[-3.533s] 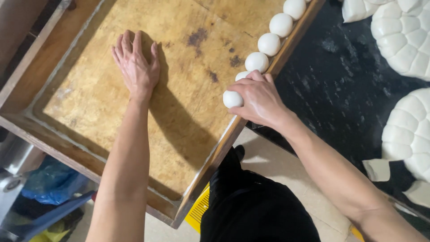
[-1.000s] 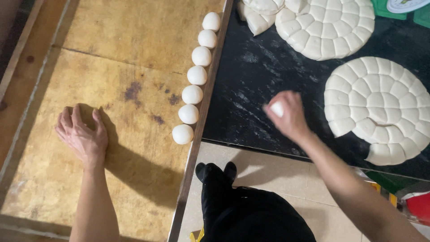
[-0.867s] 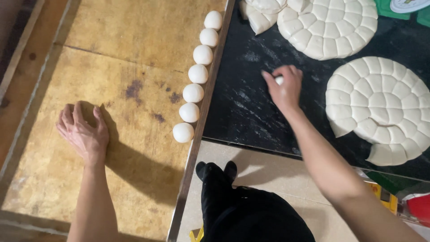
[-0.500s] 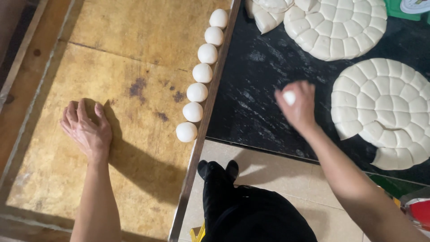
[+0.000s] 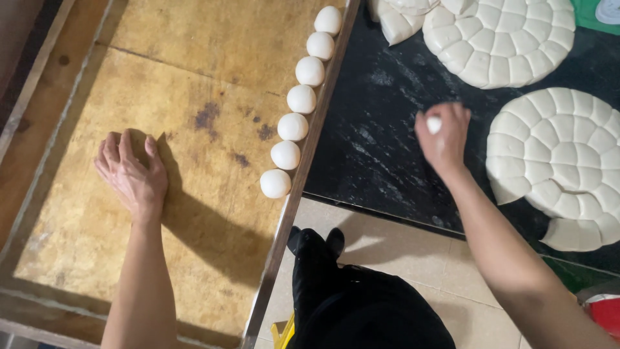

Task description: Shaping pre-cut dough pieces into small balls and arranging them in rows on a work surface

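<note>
Right hand (image 5: 443, 137), curled around small dough piece (image 5: 434, 125), above black slab (image 5: 374, 148); loose grip risked dropping it. Left hand (image 5: 132, 178), open flat, empty, on wooden tray (image 5: 194, 77); dough balls (image 5: 293, 126) at its 3 o'clock.

The left hand (image 5: 132, 178) lies flat, palm down, fingers spread and pointing away, its bare forearm straight behind it; the right hand (image 5: 444, 137) is raised, fingers curled closed, forearm bare.

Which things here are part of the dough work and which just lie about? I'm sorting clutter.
In use: right hand holding dough piece; left hand on wooden tray; dough balls; scored dough discs; black counter.
Lying about: red object; yellow object.
</note>
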